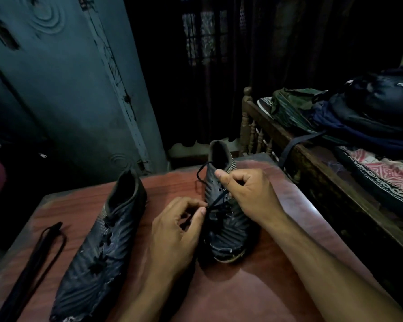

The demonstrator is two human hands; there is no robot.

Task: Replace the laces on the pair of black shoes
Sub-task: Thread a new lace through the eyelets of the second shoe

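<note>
Black lace [215, 201] pinched in both hands' grip, left [175, 231] and right [249, 194].

— What's on the red-brown table [254, 289]?

— Two black shoes, toes toward the near edge. The left shoe [98, 247] lies unlaced, its eyelets bare. The right shoe [223, 219] stands farther back, between both hands.

— What are the hands doing?

— The left hand [175, 231] pinches a dark lace [216, 201] between thumb and forefinger, just beside the shoe's eyelets. The right hand [249, 194] holds the shoe's upper, fingers curled over it, thumb pointing left. A loop of the lace rises by the collar.

— Anything else?

— A loose black lace [44, 247] lies at the table's left edge. On the right, a wooden bed [312, 156] carries bags [370, 108] and patterned bedding. A grey-green door [75, 89] stands far left.
</note>
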